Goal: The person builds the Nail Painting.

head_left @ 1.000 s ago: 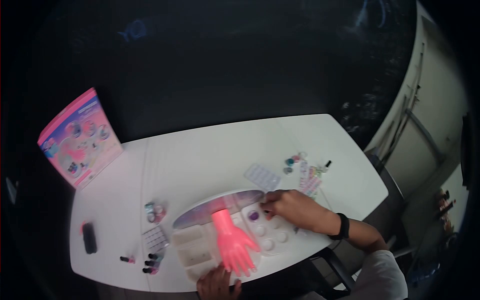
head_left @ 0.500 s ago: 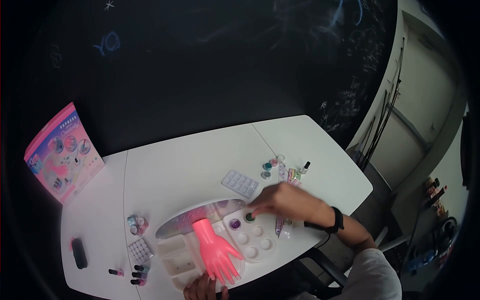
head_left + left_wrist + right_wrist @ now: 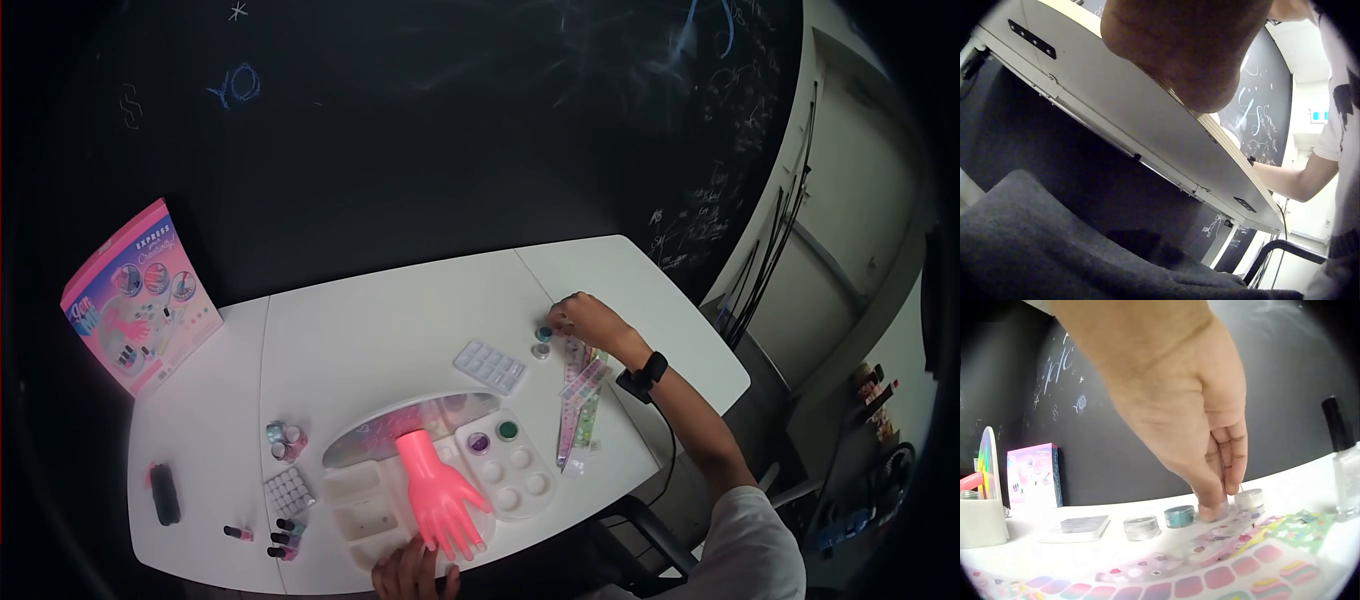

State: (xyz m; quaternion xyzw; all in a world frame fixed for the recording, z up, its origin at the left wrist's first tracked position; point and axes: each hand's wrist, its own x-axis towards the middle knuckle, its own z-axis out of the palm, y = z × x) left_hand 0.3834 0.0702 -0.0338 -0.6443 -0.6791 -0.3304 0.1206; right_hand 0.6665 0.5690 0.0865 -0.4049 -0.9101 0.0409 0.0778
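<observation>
In the head view my right hand (image 3: pixel 590 322) is at the small jars beyond the sticker sheets (image 3: pixel 582 395). The right wrist view shows its fingertips pinching a mostly hidden pale pink jar (image 3: pixel 1215 514), between a teal jar (image 3: pixel 1180 516) and a white-topped jar (image 3: pixel 1249 500). My left hand (image 3: pixel 412 572) rests at the white tray's near edge, by the fingertips of a pink model hand (image 3: pixel 435 490); its fingers are loosely bent. A purple jar (image 3: pixel 478 443) and a green jar (image 3: pixel 508 430) sit in the tray's round wells.
A clear-topped compartment case (image 3: pixel 490 366) lies left of the jars. At left are several more jars (image 3: pixel 286 440), a sheet of white pieces (image 3: pixel 289 491), polish bottles (image 3: pixel 285 540), a dark case (image 3: pixel 164 493) and a pink box (image 3: pixel 145 300). A polish bottle (image 3: pixel 1347 478) stands at right.
My right hand has let go of the green jar in the tray's well and moved away to the jars by the stickers. My left hand has stayed at the tray's edge. The head view has shifted.
</observation>
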